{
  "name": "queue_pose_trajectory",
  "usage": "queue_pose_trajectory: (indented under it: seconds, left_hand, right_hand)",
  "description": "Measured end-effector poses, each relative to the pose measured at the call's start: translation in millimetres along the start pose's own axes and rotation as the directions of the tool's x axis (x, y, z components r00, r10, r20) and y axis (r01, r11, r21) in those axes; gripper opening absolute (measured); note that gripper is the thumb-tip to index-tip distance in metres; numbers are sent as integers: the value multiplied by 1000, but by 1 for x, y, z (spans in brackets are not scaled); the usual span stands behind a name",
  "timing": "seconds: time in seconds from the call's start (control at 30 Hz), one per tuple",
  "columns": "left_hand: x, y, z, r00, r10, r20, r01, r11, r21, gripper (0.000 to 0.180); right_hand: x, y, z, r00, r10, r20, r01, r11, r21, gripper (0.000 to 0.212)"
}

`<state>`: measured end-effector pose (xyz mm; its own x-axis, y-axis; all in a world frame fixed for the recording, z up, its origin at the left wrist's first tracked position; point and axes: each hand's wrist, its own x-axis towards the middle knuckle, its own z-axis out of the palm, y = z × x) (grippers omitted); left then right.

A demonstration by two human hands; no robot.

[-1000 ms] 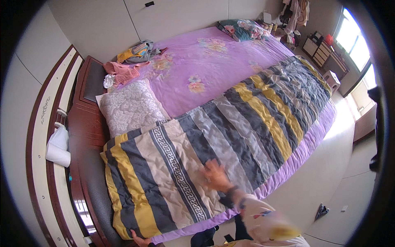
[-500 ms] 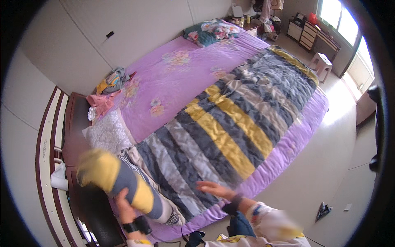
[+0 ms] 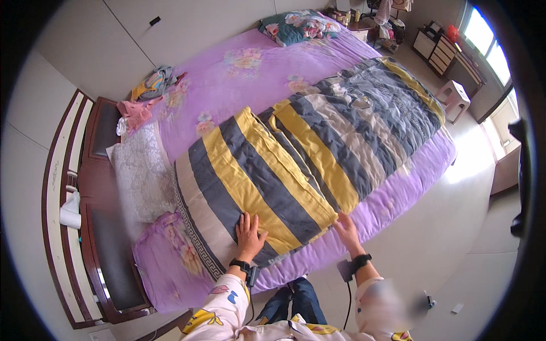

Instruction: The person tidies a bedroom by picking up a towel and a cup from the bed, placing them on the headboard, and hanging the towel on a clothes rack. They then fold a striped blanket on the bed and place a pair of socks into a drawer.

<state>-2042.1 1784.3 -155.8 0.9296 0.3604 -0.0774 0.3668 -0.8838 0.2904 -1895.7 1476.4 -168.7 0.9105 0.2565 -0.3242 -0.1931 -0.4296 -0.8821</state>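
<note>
A quilt (image 3: 239, 165) striped in yellow, grey and beige lies along the near side of the bed. Its left end is folded over, and the yellow folded edge runs across the middle of the quilt. My left hand (image 3: 248, 236) rests flat on the folded part, fingers spread over a yellow and a grey stripe. At the near corner of the folded edge, my right hand (image 3: 346, 232) has its fingers closed around the fabric, partly hidden by the hand itself. Under the quilt, a purple flowered sheet (image 3: 210, 74) covers the mattress.
A dark headboard (image 3: 111, 250) stands at the left, beside a whitish patterned cloth (image 3: 142, 176). Clothes (image 3: 153, 85) lie in the far left corner and a floral pillow (image 3: 298, 27) at the far end. A stool (image 3: 454, 96) stands on the floor at the right.
The quilt's left end, which my left hand held up as a blurred bundle, now lies spread and folded over toward the right. Both hands have come down onto it.
</note>
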Motion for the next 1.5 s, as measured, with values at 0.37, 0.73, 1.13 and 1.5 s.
queue_pose_trajectory:
  seconds: [0.37,0.73,1.13,1.5]
  left_hand:
    - [71,37,-23,960,-36,-277,-57,945,-323,67]
    - [238,127,25,729,-684,-5,683,729,-53,99]
    - [261,77,45,668,-737,102,744,665,-62,86]
    - [238,95,-12,847,-531,-37,510,830,-227,59]
  right_hand:
    - [69,-69,62,972,-161,173,206,935,-290,59]
    - [174,-50,107,952,-178,251,93,944,316,43]
    - [192,-68,127,908,-33,418,66,996,-66,22]
    - [158,-61,56,670,-174,722,281,959,-30,17]
